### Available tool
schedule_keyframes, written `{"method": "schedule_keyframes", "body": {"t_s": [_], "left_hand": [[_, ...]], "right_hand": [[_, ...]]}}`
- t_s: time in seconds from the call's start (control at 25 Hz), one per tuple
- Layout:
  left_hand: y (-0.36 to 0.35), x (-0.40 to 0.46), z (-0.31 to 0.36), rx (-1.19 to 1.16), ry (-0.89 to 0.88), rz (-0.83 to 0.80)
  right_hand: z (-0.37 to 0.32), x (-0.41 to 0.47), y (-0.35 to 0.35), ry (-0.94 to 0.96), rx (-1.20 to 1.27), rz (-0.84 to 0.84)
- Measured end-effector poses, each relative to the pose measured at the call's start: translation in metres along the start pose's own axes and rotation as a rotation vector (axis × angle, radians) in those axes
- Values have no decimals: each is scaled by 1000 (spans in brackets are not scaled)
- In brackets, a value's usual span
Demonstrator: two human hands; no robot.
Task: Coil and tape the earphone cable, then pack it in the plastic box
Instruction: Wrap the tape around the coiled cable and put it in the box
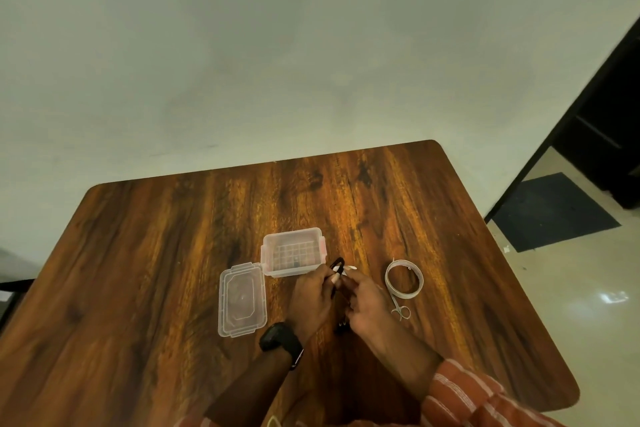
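Both hands mid-tabletop point(173, 253), near the open plastic box point(292, 251). Left hand point(311, 298) fingers pinch the coiled earphone cable point(337, 265); right hand point(367, 305) fingers closed on it, seemingly pressing tape. Keep loops tight, wrap tape fully round before releasing. Tape roll point(403, 279) sits right.

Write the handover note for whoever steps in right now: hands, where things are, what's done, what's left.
Left hand: gripping the coiled black cable above the table.
Right hand: also on the cable, pressing a white piece of tape against it.
Box: open, just beyond the hands. Lid: off, lying left of the hands.
Tape roll and scissors: to the right of the hands.
Done: cable coiled, tape piece cut.
Left: finish wrapping the tape, put the coil in the box, close the lid.
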State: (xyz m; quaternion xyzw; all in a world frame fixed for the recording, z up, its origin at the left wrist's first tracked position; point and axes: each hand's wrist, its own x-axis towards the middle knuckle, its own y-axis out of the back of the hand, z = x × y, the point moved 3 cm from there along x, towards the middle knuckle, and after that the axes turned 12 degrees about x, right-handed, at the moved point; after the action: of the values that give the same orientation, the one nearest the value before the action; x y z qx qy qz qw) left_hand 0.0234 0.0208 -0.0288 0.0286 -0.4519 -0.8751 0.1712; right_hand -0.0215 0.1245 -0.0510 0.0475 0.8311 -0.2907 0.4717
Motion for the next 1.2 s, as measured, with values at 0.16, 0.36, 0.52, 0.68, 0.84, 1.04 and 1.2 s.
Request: {"method": "schedule_keyframes", "body": {"t_s": [0.16,0.36,0.52,0.68,0.84,1.04,1.2], "left_hand": [[0,2,1,-10,-9,-21],[1,3,2,-48,39,-97],[1,2,4,-295,146,-223],[2,-2,2,-548,229,-292],[4,-1,1,-627,241,-370],[5,-3,7,-609,237,-370],[3,-4,10,-612,270,-299]], "right_hand": [[-3,-1,6,60,-18,-83],[-16,-3,10,303,-206,-200],[-26,-3,11,543,-418,-285],[-33,3,19,597,-481,-379],[-38,10,22,486,-455,-518],[-37,8,22,568,-447,-554],[-34,-1,16,787,-589,-516]]}}
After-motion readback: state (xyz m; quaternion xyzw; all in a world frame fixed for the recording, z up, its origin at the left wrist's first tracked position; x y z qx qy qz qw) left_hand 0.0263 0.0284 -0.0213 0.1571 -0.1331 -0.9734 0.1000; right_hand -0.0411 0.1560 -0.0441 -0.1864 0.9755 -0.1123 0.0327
